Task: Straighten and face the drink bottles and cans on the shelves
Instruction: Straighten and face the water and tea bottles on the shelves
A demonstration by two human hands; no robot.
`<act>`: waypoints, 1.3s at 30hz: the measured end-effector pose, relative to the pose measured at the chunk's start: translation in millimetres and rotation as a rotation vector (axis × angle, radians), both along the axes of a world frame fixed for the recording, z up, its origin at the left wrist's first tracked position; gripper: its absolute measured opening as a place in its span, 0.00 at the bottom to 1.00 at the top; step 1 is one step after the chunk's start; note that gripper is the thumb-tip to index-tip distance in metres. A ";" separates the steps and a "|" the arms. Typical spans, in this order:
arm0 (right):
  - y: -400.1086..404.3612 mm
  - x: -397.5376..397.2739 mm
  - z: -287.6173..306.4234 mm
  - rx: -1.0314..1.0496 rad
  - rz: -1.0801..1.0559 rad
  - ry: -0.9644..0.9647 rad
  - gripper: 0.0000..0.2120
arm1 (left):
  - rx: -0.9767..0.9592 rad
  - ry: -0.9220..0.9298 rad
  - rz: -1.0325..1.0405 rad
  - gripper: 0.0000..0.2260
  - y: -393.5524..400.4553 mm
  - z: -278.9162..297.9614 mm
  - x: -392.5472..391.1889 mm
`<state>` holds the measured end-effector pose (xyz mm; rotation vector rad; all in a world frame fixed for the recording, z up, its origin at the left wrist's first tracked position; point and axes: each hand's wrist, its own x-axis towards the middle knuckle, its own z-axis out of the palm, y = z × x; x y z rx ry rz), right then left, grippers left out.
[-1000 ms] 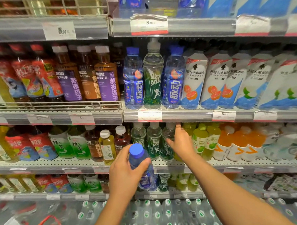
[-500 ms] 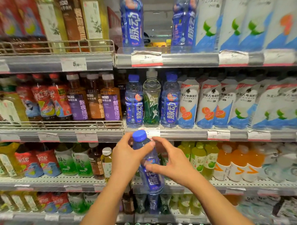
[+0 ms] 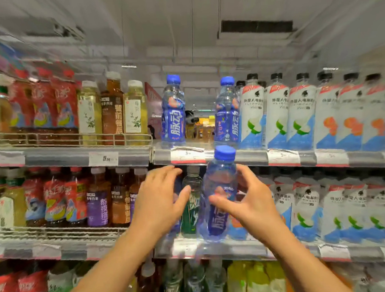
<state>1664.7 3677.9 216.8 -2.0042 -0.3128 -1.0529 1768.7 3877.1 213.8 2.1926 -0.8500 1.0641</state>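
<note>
A clear bottle with a blue cap and blue label (image 3: 220, 188) is held upright in front of the middle shelf by my right hand (image 3: 252, 206), thumb across its front. My left hand (image 3: 161, 202) hovers just left of it, fingers spread, holding nothing. On the top shelf stand two matching blue bottles, one on the left (image 3: 173, 112) and one on the right (image 3: 226, 111), with a gap between them. A green-labelled bottle (image 3: 193, 203) stands on the middle shelf, behind and between my hands.
White-and-blue bottles (image 3: 300, 112) fill the top and middle shelves to the right. Tea bottles (image 3: 112, 109) and red-labelled bottles (image 3: 42, 104) stand behind a wire rail (image 3: 76, 138) on the left. Price-tag strips (image 3: 187, 156) line each shelf edge. More bottles fill the shelf below.
The view tilted up to the top shelf. The blue bottle rose and passed from my left hand to my right; my left hand let go and opened.
</note>
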 end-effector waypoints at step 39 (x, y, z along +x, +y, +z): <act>6.1 119.7 210.6 -0.589 -0.763 0.082 0.22 | 0.142 -0.198 0.254 0.30 -18.0 -6.1 65.8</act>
